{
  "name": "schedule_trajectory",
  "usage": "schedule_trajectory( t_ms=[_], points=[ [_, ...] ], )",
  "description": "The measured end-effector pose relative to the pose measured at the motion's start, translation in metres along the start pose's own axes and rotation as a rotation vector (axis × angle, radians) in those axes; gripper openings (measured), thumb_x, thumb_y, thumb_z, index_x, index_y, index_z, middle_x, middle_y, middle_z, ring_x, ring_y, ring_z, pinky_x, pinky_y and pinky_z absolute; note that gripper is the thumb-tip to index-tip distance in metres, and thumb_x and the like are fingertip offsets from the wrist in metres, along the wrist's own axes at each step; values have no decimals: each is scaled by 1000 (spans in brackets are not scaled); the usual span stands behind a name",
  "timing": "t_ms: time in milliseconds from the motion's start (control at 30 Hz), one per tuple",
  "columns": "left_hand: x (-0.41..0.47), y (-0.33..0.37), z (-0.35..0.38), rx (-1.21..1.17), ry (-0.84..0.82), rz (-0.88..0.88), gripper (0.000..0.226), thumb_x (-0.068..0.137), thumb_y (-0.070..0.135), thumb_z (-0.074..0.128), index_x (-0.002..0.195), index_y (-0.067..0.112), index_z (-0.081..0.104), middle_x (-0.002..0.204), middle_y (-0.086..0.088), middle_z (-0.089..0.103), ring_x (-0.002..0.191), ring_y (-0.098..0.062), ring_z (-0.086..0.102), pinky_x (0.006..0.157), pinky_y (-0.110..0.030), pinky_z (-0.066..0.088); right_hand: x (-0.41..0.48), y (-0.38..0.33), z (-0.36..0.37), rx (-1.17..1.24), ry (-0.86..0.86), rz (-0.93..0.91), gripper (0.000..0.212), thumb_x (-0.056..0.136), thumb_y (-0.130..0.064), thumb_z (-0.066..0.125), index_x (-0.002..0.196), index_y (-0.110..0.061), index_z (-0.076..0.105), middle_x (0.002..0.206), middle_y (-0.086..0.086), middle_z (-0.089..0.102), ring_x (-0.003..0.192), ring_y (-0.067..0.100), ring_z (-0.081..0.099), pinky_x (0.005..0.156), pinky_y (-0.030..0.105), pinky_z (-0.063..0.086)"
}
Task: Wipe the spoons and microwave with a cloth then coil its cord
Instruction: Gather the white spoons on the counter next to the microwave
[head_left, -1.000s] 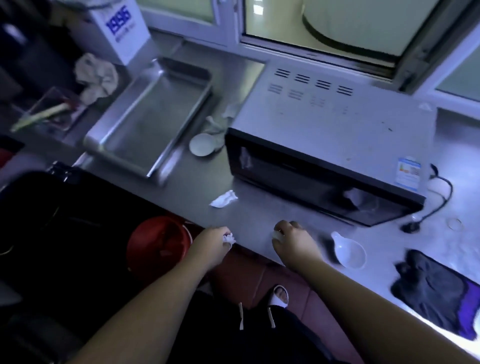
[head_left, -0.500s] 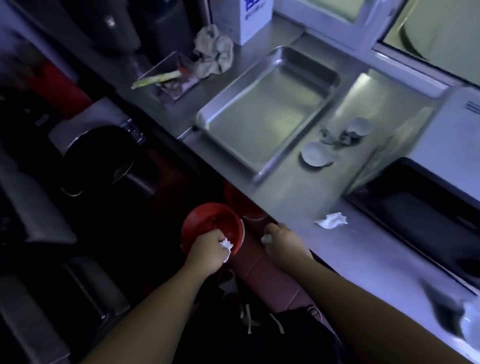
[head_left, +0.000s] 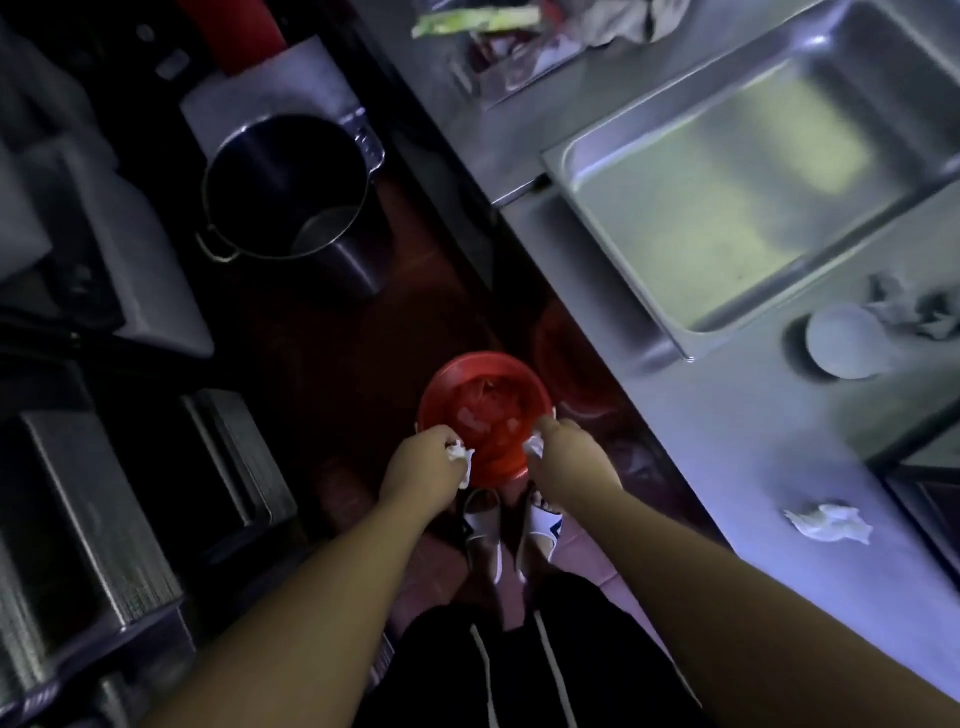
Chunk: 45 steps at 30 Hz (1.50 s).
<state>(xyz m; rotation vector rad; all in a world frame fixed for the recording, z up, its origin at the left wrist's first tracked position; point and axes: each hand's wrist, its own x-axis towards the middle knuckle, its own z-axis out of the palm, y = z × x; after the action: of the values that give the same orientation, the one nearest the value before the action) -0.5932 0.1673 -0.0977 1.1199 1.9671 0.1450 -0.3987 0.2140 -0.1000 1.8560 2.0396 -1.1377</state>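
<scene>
My left hand (head_left: 422, 464) grips a crumpled white tissue wad (head_left: 459, 453) over the near rim of a red bucket (head_left: 483, 410) on the floor. My right hand (head_left: 569, 457) grips another small white wad (head_left: 534, 445) at the bucket's right rim. White scraps lie inside the bucket. A third crumpled tissue (head_left: 828, 522) lies on the steel counter (head_left: 727, 441) to the right. Only a dark corner of the microwave (head_left: 930, 483) shows at the right edge. A white spoon bowl (head_left: 844, 340) rests on the counter beside grey crumpled paper (head_left: 914, 309).
A deep steel tray (head_left: 753, 171) sits on the counter at upper right. A large steel pot (head_left: 291, 187) stands on the floor to the left, with stacked metal containers (head_left: 93, 499) nearer me. My sandalled feet (head_left: 511, 525) stand just behind the bucket.
My view swung left and down from the microwave to the floor. Both hands left the counter edge and now hover over the red bucket, each still holding its tissue wad.
</scene>
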Motion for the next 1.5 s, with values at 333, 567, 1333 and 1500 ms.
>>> schedule_trajectory(
  t_ms=[333,567,1333,1500],
  points=[
    [92,-38,61,-93,13,-145,10,89,26,69,84,20,64,83,-1,71,85,-28,68,75,-37,55,103,31,63,30,-69,60,21,92,-21,58,110,-12,65,105,15,71,97,37,67,81,37,50],
    [143,-67,104,-143,19,-195,13,94,29,69,100,18,64,75,12,61,69,-5,58,57,-19,36,152,50,107,17,-106,97,35,92,-25,54,123,-13,62,122,13,67,110,36,66,86,33,49],
    [54,-17,14,94,-69,-63,35,90,24,65,125,27,63,127,4,59,112,-21,64,86,-27,46,50,-20,17,-52,-129,241,55,83,-31,48,135,-12,46,143,16,46,131,41,44,102,47,43],
    [22,10,-8,208,-68,44,42,90,33,65,131,30,59,132,1,58,116,-25,63,94,-41,55,7,-26,-15,-32,-45,224,47,86,-30,47,131,-16,49,142,11,50,127,39,47,101,49,44]
  ],
)
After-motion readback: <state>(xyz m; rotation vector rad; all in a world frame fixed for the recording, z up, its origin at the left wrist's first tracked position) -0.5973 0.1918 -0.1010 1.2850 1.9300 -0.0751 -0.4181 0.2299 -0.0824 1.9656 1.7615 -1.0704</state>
